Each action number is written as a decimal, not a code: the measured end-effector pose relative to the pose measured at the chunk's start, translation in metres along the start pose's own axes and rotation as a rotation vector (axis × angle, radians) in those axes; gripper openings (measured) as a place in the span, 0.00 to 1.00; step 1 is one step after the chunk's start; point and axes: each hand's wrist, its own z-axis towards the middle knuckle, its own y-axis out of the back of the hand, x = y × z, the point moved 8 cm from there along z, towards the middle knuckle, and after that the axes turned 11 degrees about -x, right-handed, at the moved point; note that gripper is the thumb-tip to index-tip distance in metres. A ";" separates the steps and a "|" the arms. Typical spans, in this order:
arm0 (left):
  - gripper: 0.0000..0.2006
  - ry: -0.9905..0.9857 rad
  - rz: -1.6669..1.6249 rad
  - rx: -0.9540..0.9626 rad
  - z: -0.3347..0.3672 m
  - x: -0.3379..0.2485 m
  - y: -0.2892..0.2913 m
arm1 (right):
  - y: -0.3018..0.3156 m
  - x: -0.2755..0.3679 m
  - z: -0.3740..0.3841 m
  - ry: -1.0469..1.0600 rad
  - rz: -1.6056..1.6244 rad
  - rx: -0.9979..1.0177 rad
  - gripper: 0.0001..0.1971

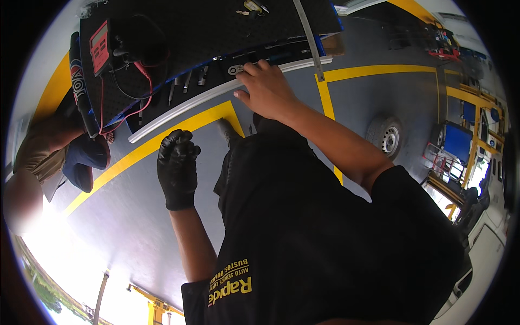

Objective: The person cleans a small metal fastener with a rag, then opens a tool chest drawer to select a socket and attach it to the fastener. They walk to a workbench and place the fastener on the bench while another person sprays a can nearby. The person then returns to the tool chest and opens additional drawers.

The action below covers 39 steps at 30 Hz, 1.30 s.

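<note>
Ratchet [234, 70]: silvery, rounded head | right hand [266, 89]: just beside

You had two grips: one gloved left grip [177, 170], one bare right grip [265, 89]. Also in your view were one surface [200, 27], one pulled-out drawer [184, 110], one red meter [100, 47], one red lead [149, 86], one ratchet [234, 70], one bunch of keys [253, 6], one metal strip [308, 38], one co-worker [40, 146], one silver-rimmed wheel [389, 139]. Your drawer held several more tools; too shadowed, exact count unclear.
</note>
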 end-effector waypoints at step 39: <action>0.12 0.021 0.469 -0.174 -0.066 0.077 0.089 | -0.011 -0.110 -0.116 -0.430 0.665 0.113 0.06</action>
